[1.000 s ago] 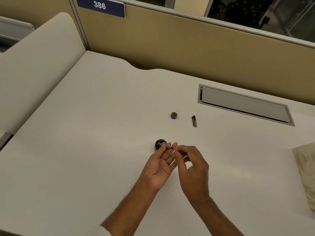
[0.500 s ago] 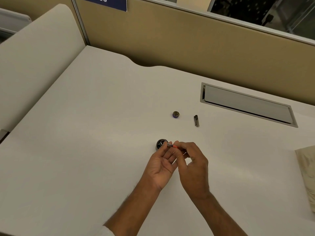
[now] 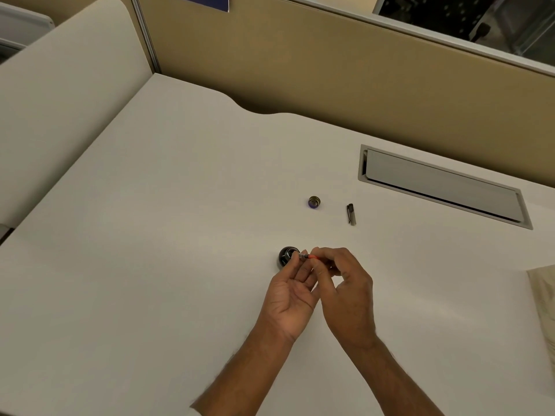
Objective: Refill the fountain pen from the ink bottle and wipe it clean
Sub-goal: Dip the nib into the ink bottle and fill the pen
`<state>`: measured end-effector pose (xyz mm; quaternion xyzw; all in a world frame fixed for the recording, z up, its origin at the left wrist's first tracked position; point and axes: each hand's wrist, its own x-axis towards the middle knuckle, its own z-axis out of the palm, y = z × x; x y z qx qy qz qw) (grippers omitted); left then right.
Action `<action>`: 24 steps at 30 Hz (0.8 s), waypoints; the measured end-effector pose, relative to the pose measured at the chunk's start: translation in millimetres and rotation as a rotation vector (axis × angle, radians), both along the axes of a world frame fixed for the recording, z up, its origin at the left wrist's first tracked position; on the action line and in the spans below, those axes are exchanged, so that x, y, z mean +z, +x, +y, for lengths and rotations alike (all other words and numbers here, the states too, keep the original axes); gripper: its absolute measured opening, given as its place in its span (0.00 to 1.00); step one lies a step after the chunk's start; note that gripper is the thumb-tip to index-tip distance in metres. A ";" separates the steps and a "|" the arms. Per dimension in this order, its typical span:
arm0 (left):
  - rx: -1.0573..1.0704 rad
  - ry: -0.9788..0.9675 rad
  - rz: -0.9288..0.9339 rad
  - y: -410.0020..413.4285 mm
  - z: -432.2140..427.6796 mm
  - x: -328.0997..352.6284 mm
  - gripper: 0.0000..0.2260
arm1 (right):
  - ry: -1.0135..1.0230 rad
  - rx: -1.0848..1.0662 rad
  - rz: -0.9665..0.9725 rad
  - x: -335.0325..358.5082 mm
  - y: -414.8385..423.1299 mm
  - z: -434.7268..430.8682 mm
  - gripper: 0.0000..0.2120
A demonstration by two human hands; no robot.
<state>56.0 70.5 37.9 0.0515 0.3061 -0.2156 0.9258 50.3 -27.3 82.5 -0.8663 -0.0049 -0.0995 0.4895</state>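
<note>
A small black ink bottle [image 3: 286, 256] stands open on the white desk [image 3: 150, 235]. Right beside it, both hands hold a thin pen part with an orange-red section [image 3: 309, 256], lying roughly level with its tip over the bottle's mouth. My left hand [image 3: 292, 295] is palm up, fingertips pinching the part near the bottle. My right hand [image 3: 345, 289] pinches its other end from the right. Farther back lie the bottle's cap [image 3: 314, 202] and a dark pen cap [image 3: 351, 214].
A beige cloth [image 3: 545, 298] lies at the desk's right edge. A grey cable-tray flap [image 3: 444, 186] is set into the desk at the back right. Tan partition walls close off the back and left.
The hands stay by the bottle with the pen part; only the fingers shift slightly. The camera has tilted down a little.
</note>
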 end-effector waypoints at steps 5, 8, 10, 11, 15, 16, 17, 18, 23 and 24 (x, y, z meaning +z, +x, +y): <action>0.023 -0.016 -0.001 1.0 -3.0 -2.0 0.10 | -0.012 -0.003 0.020 -0.4 2.8 0.8 0.07; 0.031 -0.020 0.005 1.3 -3.9 -1.5 0.10 | -0.026 0.004 0.026 -0.2 4.1 1.1 0.07; 0.030 -0.019 0.010 1.2 -3.7 0.0 0.10 | -0.034 0.009 0.027 -0.5 4.6 1.0 0.07; 0.031 -0.020 0.013 1.1 -3.7 0.8 0.11 | -0.035 0.012 0.028 -0.7 4.7 0.9 0.07; 0.036 0.006 0.031 2.0 -4.3 3.3 0.11 | -0.036 0.016 0.031 -2.0 5.9 1.6 0.07; 0.036 0.012 0.036 2.5 -4.7 3.7 0.11 | -0.039 0.016 0.030 -2.3 6.4 1.5 0.07; 0.037 0.014 0.038 2.8 -5.0 4.2 0.11 | -0.043 0.016 0.028 -2.5 6.8 1.4 0.07; 0.040 0.011 0.040 3.3 -5.2 5.2 0.11 | -0.046 0.017 0.024 -2.6 7.2 1.2 0.07; 0.063 -0.011 0.058 5.1 -5.1 8.3 0.13 | -0.059 0.028 0.009 -2.6 7.0 1.6 0.06; 0.066 -0.011 0.061 5.4 -4.9 8.7 0.13 | -0.064 0.027 0.007 -2.6 7.0 1.7 0.06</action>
